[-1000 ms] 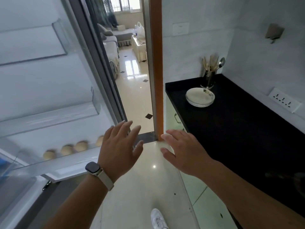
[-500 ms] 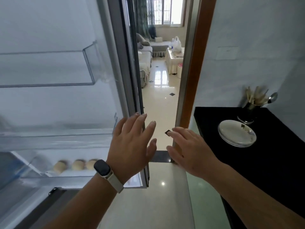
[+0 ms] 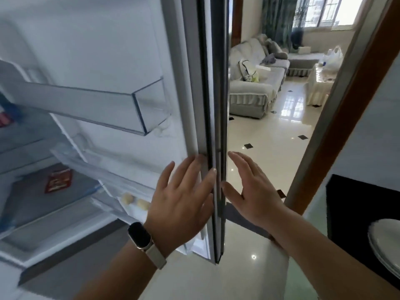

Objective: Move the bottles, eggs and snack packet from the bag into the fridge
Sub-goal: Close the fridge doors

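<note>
Staring right down the free edge of the fridge door [image 3: 213, 105] here, open and turned edge-on to the camera, long axis straight up and down, dark gasket strip facing this way. Got the left hand [image 3: 181, 198] spread flat on the inner side of it, fingers straight and fanned, fingertips over the gasket, gripping nothing. Same deal with the right hand [image 3: 252, 191] just the other side, by the outer face: wide open, straight fingers pointing up and away, palm toward the door, nothing in it. Plus a smartwatch [image 3: 139, 234] on the left wrist. Can spot two eggs [image 3: 135, 201] low in the door's bottom rack, side by side in a row running along the door, partly hidden behind the left hand. Higher up, a clear door bin [image 3: 138, 109], long side running along the door. Inside the fridge [image 3: 43, 239], on a glass shelf, something red and flat, probably the snack packet [image 3: 58, 180], lying down with one corner toward the camera, too blurry to read. Way off through the doorway, a white plastic bag [image 3: 334, 56] upright on a low table [image 3: 320, 83] in the living room, well apart from the fridge, near a grey sofa [image 3: 255, 87]. At far right, stacked white plates [image 3: 385, 245] on the black counter [image 3: 355, 202].
</note>
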The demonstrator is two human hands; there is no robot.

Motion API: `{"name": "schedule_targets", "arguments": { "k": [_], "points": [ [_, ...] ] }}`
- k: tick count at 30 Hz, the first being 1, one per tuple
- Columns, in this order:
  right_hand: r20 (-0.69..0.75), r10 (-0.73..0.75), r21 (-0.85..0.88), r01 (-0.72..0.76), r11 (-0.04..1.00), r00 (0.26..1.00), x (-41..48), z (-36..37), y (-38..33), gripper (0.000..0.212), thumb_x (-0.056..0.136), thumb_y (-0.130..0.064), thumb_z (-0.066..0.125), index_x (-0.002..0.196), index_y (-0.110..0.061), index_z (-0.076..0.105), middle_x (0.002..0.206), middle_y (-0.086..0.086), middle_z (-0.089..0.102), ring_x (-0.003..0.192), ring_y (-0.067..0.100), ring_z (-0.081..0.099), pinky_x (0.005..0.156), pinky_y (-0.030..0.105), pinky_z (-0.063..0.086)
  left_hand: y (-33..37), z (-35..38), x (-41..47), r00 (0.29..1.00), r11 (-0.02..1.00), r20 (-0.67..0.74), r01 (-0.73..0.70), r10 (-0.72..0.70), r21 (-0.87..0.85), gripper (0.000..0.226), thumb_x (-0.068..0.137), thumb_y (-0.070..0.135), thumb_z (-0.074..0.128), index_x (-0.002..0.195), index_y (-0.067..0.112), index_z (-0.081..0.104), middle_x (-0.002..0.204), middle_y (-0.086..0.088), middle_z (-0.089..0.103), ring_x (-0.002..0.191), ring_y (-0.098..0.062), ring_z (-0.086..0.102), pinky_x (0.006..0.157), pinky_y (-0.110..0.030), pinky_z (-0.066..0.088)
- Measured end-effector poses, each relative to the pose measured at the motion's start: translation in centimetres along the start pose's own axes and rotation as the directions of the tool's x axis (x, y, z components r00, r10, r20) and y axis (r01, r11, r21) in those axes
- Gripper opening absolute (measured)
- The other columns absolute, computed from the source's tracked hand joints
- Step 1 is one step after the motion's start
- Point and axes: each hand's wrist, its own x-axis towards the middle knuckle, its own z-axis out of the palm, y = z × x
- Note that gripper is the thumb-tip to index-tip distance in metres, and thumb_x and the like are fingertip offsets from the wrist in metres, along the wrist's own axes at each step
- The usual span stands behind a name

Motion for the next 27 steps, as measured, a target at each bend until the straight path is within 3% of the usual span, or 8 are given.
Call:
{"name": "schedule_targets", "arguments": {
  "k": [2,5,9,13,20,27],
  "points": [
    [-0.016,-0.053,0.080,0.054,0.995,0.998,1.4,0.0,0.5,0.071,0.092,-0.055,0.044,0.150,-0.025,0.016,0.154,-0.001,0.032,0.135,0.002,0.024,0.107,0.028,0.030,0.6,0.1,-0.3,0.999,0.998,0.001,0.041,-0.041,0.043,0.045,0.090,0.038,0.049,0.132,0.021,0.052,0.146,-0.015,0.049,0.138,-0.030,0.041,0.107,-0.053,0.038],
    [-0.042,-0.116,0.196,0.122,0.973,0.992,3.2,0.4,1.4,0.074,0.091,-0.054,0.044,0.150,-0.023,0.012,0.153,0.005,0.036,0.139,0.014,0.035,0.108,0.032,0.037,1.0,1.1,-0.7,0.997,0.989,0.000,0.077,-0.078,0.126,0.059,0.083,0.034,0.064,0.138,0.022,0.048,0.151,-0.015,0.042,0.142,-0.028,0.034,0.107,-0.053,0.039],
    [-0.075,-0.119,0.343,0.137,0.929,0.990,4.2,1.4,1.9,0.077,0.091,-0.050,0.047,0.152,-0.019,0.013,0.148,0.007,0.042,0.130,0.020,0.049,0.098,0.042,0.051,1.4,2.1,-1.4,0.992,0.972,-0.015,0.125,-0.124,0.198,0.066,0.085,0.034,0.065,0.145,0.021,0.040,0.156,-0.014,0.031,0.145,-0.027,0.030,0.109,-0.053,0.036],
    [-0.134,-0.132,0.402,0.175,0.899,0.982,4.1,2.6,1.5,0.074,0.092,-0.047,0.048,0.151,-0.012,0.018,0.143,0.011,0.047,0.126,0.022,0.052,0.093,0.044,0.053,1.7,2.3,-2.1,0.988,0.961,-0.053,0.153,-0.145,0.230,0.071,0.082,0.035,0.067,0.146,0.020,0.039,0.155,-0.014,0.028,0.144,-0.029,0.030,0.109,-0.053,0.037],
    [-0.135,-0.200,0.495,0.241,0.835,0.970,2.3,3.7,-1.4,0.068,0.092,-0.038,0.056,0.142,-0.001,0.030,0.120,0.009,0.059,0.105,0.019,0.063,0.080,0.039,0.057,2.2,1.9,-5.0,0.966,0.950,-0.159,0.233,-0.202,0.208,0.060,0.090,0.040,0.057,0.144,0.023,0.039,0.154,-0.014,0.029,0.142,-0.034,0.031,0.108,-0.058,0.035],
    [-0.168,-0.267,0.487,0.316,0.814,0.949,-0.5,5.1,-6.9,0.063,0.094,-0.039,0.056,0.139,-0.005,0.028,0.116,0.009,0.061,0.103,0.017,0.065,0.077,0.036,0.058,0.5,0.4,-10.3,0.941,0.961,-0.275,0.241,-0.197,0.137,0.073,0.085,0.038,0.065,0.149,0.022,0.032,0.157,-0.015,0.023,0.147,-0.033,0.024,0.113,-0.056,0.029]
  ]
}}
